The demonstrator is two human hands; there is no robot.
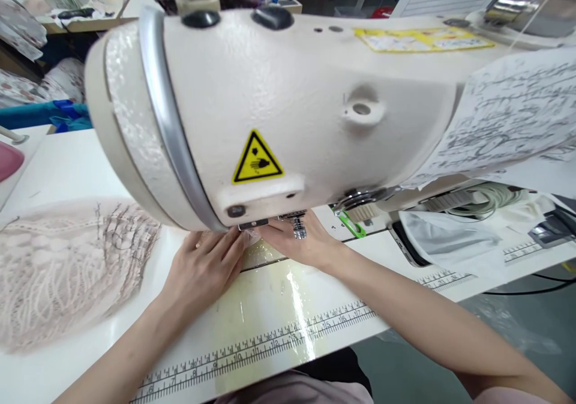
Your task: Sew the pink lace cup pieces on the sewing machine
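Observation:
A white sewing machine [315,110] fills the upper middle and hides the place under its needle. My left hand [207,263] lies palm down on the white table, left of the needle area. Its fingers are stretched forward, and the tips go out of sight under the machine head. My right hand [301,239] reaches in from the other side, its fingers mostly covered by the machine. Between the two hands shows a small bit of sheer pale material [252,236]. Pale pink lace fabric [67,278] spreads over the table beside my left hand.
A printed ruler strip [270,345] runs along the table's front edge. Right of my hands are a green clip-like piece [351,225], a phone-like dark-edged item under pale cloth [450,236] and coiled cord [490,200]. Handwritten paper [508,116] hangs on the machine.

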